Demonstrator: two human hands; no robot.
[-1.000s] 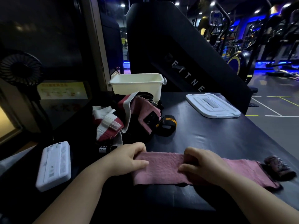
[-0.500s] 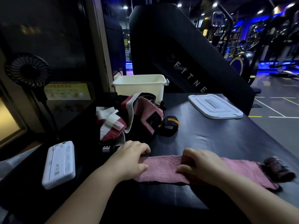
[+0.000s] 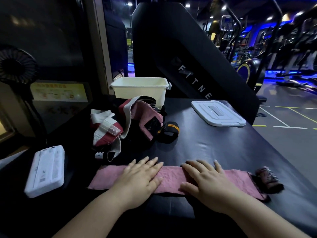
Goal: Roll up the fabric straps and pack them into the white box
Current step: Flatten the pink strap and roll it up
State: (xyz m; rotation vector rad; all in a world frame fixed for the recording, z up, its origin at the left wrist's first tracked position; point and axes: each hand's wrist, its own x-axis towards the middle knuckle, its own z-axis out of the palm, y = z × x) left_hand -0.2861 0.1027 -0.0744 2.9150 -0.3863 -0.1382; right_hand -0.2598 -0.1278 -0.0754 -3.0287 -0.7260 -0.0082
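Both hands are lying flat, fingers straight — left hand (image 3: 139, 180) and right hand (image 3: 205, 182) pressing the pink strap (image 3: 169, 177), the white box (image 3: 139, 89) sitting toward twelve o'clock.

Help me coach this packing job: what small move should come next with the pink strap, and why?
Probably pinch the free left end of the pink strap with the left hand and begin the first tight turn, while the right hand holds the middle down. Both hands rest flat on it, it lies fully unrolled on the table, and the white box stands open behind.
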